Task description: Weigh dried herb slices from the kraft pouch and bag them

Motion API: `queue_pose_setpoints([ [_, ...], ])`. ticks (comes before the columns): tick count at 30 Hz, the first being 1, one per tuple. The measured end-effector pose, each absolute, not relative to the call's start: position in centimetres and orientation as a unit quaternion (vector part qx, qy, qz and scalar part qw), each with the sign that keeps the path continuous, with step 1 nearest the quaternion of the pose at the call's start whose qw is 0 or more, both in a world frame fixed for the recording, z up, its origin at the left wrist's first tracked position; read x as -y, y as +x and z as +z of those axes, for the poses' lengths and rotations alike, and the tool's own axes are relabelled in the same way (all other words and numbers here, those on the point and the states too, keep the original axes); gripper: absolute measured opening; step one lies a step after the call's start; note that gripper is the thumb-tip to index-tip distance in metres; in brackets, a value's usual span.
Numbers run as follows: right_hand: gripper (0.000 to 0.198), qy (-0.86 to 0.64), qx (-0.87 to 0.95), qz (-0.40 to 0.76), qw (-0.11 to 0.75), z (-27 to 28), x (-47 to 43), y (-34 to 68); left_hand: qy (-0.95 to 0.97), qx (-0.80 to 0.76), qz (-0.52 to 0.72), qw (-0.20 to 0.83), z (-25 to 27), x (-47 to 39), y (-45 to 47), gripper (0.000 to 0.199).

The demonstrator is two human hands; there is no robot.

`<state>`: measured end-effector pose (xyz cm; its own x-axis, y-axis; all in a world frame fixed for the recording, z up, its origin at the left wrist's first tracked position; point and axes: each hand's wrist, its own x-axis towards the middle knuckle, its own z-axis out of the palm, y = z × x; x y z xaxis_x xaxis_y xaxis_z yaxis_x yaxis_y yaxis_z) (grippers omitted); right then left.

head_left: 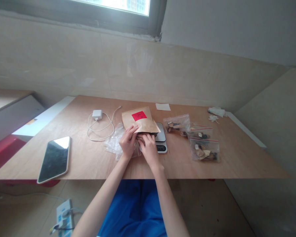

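A brown kraft paper bag with a red label lies tilted over a white kitchen scale, its mouth toward me. My left hand is closed on the near left edge of the bag. At the bag's open mouth, my right hand has its fingers bent around the lower lip; the fingertips are hidden. Dark contents show faintly in the opening. Clear plastic bags lie under and left of my left hand. Part of the scale's dark display shows right of my right hand.
Right of the scale lie several filled zip bags. A tablet rests at the front left, overhanging the edge. Behind it are a white charger and its cable. White paper and crumpled tissue lie along the back.
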<state>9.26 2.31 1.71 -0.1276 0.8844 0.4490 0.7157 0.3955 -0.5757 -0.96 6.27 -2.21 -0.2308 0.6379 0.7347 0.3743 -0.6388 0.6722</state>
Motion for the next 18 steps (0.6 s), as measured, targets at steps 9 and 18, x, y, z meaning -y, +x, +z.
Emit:
queue_pose_setpoints([
  [9,0.030,-0.500,0.768,0.123,0.382,2.2,-2.2,10.9,0.621,-0.413,0.660,0.092,-2.2,-6.4,-1.0,0.024],
  [18,0.026,-0.467,0.765,0.125,0.425,2.5,-1.0,12.2,0.622,-0.416,0.656,0.101,-2.2,-6.5,-1.0,0.024],
])
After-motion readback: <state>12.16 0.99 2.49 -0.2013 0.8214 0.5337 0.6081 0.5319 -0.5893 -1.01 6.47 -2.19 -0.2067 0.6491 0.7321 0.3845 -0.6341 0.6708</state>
